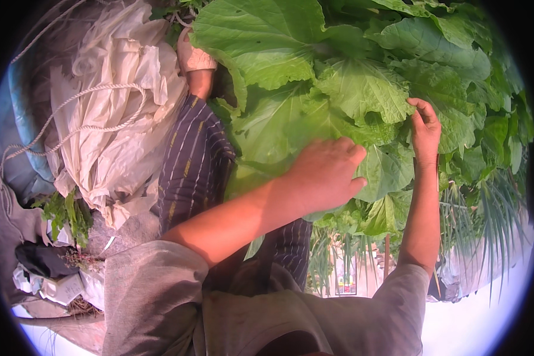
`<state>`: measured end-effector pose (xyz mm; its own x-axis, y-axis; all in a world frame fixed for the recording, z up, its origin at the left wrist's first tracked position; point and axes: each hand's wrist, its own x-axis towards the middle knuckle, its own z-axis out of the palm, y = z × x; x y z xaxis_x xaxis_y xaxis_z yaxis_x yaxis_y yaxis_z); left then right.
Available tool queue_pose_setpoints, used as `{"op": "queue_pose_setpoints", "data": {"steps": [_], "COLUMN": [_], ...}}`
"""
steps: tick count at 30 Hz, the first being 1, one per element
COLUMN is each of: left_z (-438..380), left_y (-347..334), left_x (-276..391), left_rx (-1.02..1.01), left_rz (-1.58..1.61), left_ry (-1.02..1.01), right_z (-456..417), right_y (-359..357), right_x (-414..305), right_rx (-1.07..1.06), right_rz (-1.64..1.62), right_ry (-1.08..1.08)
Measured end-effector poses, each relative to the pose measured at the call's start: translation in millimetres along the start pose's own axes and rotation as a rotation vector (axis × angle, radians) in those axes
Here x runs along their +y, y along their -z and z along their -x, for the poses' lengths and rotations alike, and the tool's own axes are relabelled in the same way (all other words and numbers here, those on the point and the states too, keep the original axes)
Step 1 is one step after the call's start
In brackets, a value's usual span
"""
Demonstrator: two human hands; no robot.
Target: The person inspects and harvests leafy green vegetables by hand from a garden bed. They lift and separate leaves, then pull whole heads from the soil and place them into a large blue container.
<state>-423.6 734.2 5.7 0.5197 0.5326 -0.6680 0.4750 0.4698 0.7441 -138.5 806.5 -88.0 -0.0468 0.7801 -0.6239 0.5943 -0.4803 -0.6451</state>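
Observation:
Broad green leaves of a leafy vegetable, some with small holes, spread before me. My right hand pinches the edge of a crinkled pale-green leaf between thumb and fingertips. Across my body reaches my left hand, back upward, over the lower leaves. Its fingers are bent and its thumb points to the right. Whether anything is under those fingers is hidden. My striped trouser leg and a foot in a light shoe are left of the leaves.
A crumpled whitish plastic sheet lies at left, with a looped white rope over it. Blue plastic is beyond. Wilted greens, black cloth and a white box lie lower left. Long, thin onion-like leaves stand at right.

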Motion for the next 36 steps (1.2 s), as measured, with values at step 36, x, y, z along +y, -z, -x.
{"op": "queue_pose_setpoints", "data": {"steps": [36], "left_z": [-23.6], "left_y": [-21.1], "left_x": [32.5], "left_rx": [-0.051], "left_rz": [-0.249], "left_ry": [-0.106], "right_z": [-47.0], "right_y": [48.1], "right_x": [-143.8], "right_rx": [0.367], "right_rz": [0.602], "right_ry": [0.656]}}
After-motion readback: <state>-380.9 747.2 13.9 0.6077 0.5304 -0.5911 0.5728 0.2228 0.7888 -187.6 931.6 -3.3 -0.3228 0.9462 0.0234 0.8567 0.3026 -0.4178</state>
